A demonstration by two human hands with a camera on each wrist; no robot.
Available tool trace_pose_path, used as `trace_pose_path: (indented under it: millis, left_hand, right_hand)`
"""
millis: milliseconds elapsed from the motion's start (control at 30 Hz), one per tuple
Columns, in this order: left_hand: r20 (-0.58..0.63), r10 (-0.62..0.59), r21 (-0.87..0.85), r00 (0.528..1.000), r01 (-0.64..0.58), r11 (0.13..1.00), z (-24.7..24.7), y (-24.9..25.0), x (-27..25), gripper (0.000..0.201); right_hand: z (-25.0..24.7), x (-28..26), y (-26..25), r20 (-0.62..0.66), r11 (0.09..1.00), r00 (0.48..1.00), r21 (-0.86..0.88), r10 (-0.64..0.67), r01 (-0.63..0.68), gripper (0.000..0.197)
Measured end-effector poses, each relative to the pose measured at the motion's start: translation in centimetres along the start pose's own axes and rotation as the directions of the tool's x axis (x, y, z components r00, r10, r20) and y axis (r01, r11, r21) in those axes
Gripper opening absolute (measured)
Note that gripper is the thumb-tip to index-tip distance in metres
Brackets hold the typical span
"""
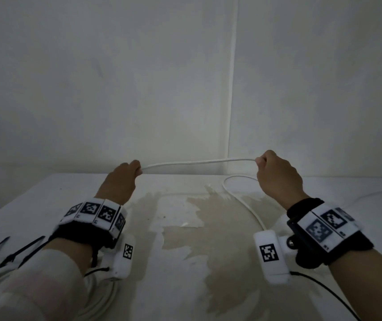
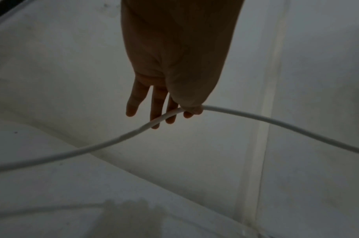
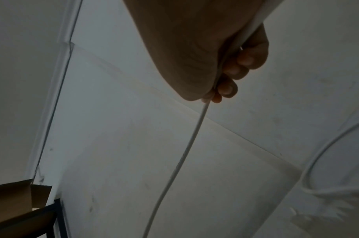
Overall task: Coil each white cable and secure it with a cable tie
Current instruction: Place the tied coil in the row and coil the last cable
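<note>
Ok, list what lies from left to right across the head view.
Cable ties → left hand → held cable → right hand → a second cable at the table's right edge.

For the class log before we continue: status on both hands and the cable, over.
Left hand and right hand both pinch the white cable, stretched between them above the table. Not coiled yet. Black cable ties lie at left. Nothing in the way.

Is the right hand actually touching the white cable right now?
Touching. The right wrist view shows the right hand with fingers curled round the white cable, which leaves the grip below the fingertips.
</note>
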State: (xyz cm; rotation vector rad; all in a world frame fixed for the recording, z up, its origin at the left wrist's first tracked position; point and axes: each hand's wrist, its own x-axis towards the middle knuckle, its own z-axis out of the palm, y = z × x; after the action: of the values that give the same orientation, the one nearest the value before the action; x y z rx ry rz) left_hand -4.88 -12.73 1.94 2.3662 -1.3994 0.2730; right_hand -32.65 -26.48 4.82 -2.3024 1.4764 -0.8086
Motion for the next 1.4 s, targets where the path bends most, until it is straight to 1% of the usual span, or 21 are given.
trace_pose_path:
  millis: [133,200,233,300,367,400,433,500,567,633,700,800,900,967,1033,1133,1200,1267,1333,1367,1400]
  left_hand:
    - [-0.133,0.0,-0.088,0.991,-0.012,0.996,-1.6,1.0,0.0,0.026]
    - [-0.183,0.04,-0.107,0.982,-0.06,0.992,-2.6,2.1,-0.1,0.026]
    - [-0.207,0.073,-0.101,0.976,-0.096,0.99,-3.0,2.7,-0.1,0.025]
    - [-0.256,0.15,-0.071,0.955,-0.173,0.982,-3.6,3.6,-0.2,0.023]
    - [-0.295,0.219,-0.041,0.93,-0.242,0.969,-4.0,4.5,-0.3,0.02]
    - [-0.311,0.261,-0.025,0.914,-0.282,0.959,-4.2,5.0,-0.3,0.017]
    - [-0.321,0.306,-0.007,0.896,-0.325,0.946,-4.4,5.5,-0.5,0.015]
    - [-0.337,0.383,0.031,0.86,-0.396,0.918,-4.7,6.6,-0.8,0.011]
    - [-0.341,0.409,0.04,0.846,-0.421,0.906,-4.9,7.0,-1.2,0.013]
    - [-0.326,0.407,0.018,0.853,-0.425,0.905,-5.0,6.8,-1.5,0.021]
    - [-0.31,0.365,-0.024,0.878,-0.391,0.92,-5.1,5.7,-1.8,0.023]
    - [-0.264,0.213,-0.116,0.941,-0.25,0.961,-5.4,3.2,-2.0,0.024]
    - [-0.177,0.081,-0.185,0.981,-0.114,0.976,-5.5,1.5,-2.7,0.022]
    - [-0.127,0.0,-0.304,0.992,-0.039,0.952,-5.4,1.2,-3.2,0.022]
    - [-0.116,-0.055,-0.401,0.992,0.004,0.916,-5.3,1.4,-3.5,0.026]
    - [-0.134,-0.113,-0.409,0.984,0.049,0.911,-5.4,1.6,-3.7,0.028]
    - [-0.152,-0.176,-0.49,0.973,0.08,0.868,-5.3,1.8,-3.8,0.03]
    - [-0.156,-0.212,-0.672,0.965,0.054,0.739,-5.6,2.4,-4.3,0.03]
    - [-0.183,-0.219,-0.779,0.958,-0.006,0.626,-6.2,3.3,-4.8,0.029]
    - [-0.215,-0.213,-0.788,0.953,-0.04,0.615,-6.4,3.8,-4.8,0.028]
    - [-0.259,-0.209,-0.774,0.943,-0.073,0.628,-6.6,4.3,-4.9,0.027]
  right_hand:
    - [-0.7,0.1,0.6,-0.013,0.999,1.0,-0.053,0.007,-0.008,0.027]
    - [-0.6,0.0,0.7,0.065,0.994,0.998,-0.111,-0.013,0.021,0.024]
    - [-0.4,0.0,0.7,0.132,0.99,0.991,-0.13,-0.034,0.051,0.027]
    - [0.2,-0.1,0.1,0.253,0.97,0.963,-0.193,-0.096,0.147,0.045]
    - [0.7,-0.3,-1.3,0.274,0.92,0.94,-0.275,-0.203,0.279,0.055]
    - [0.9,-0.4,-2.3,0.27,0.898,0.924,-0.273,-0.272,0.344,0.057]
    - [1.1,-0.6,-3.2,0.266,0.887,0.901,-0.224,-0.342,0.403,0.056]
    - [1.3,-0.9,-5.2,0.221,0.881,0.863,-0.034,-0.455,0.473,0.046]
    - [1.1,-1.0,-6.4,0.085,0.835,0.834,0.142,-0.545,0.531,0.031]
    - [0.4,-0.6,-6.6,-0.045,0.792,0.81,0.182,-0.585,0.582,0.023]
    - [-0.5,0.0,-6.2,-0.129,0.782,0.801,0.175,-0.585,0.599,0.02]
    - [-2.1,1.1,-4.8,-0.221,0.796,0.806,0.156,-0.548,0.584,0.021]
    - [-3.4,2.3,-3.0,-0.312,0.816,0.806,0.137,-0.503,0.562,0.021]
    - [-4.0,2.9,-2.3,-0.36,0.829,0.805,0.13,-0.472,0.545,0.021]
    - [-4.5,3.4,-1.9,-0.391,0.843,0.805,0.12,-0.445,0.524,0.021]
    - [-4.4,3.8,-1.8,-0.418,0.857,0.815,0.14,-0.402,0.495,0.019]
    - [-3.4,3.7,-1.5,-0.346,0.874,0.852,0.148,-0.392,0.462,0.018]
    - [-1.8,3.6,-0.9,-0.218,0.897,0.888,0.095,-0.405,0.432,0.019]
    - [-0.1,3.0,-0.3,-0.053,0.897,0.896,-0.016,-0.441,0.441,0.023]
    - [0.7,2.5,-0.2,0.032,0.886,0.889,-0.076,-0.456,0.457,0.029]
    - [1.5,2.1,0.0,0.11,0.867,0.876,-0.128,-0.47,0.481,0.035]
